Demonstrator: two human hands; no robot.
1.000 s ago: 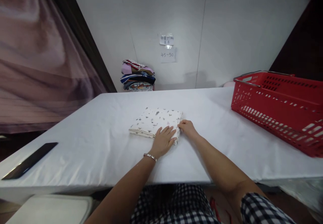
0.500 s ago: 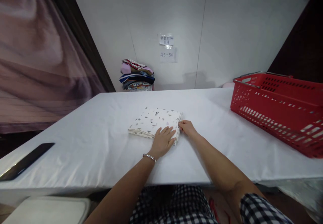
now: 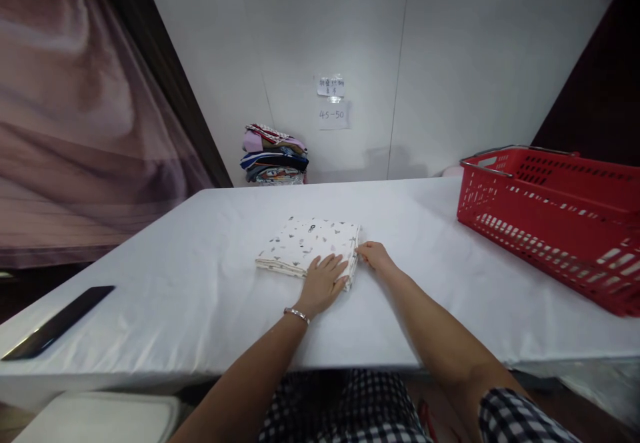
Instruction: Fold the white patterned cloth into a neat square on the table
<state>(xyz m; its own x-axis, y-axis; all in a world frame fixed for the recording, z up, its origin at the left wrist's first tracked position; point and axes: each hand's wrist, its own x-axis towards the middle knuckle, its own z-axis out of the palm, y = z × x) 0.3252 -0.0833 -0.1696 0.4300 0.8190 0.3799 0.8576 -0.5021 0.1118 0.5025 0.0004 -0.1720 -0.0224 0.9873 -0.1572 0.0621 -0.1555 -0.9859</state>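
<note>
A folded white cloth (image 3: 305, 240) with a small scattered print lies flat in the middle of the table, its layers showing along the front edge. My left hand (image 3: 324, 283) rests flat on its near right corner, fingers stretched out, with a bracelet at the wrist. At the cloth's right edge, my right hand (image 3: 374, 255) has its fingers pinched on the fabric. The exact hold of those fingertips is partly hidden.
A red plastic basket (image 3: 545, 223) with a metal handle stands on the right. Folded clothes (image 3: 275, 156) are stacked beyond the table's far edge, by the wall. A dark flat object (image 3: 57, 323) lies at the left on the white-covered table (image 3: 190, 263).
The view has tilted slightly, so everything sits a little lower. Both hands stay in nearly the same place on the cloth, which keeps its shape.
</note>
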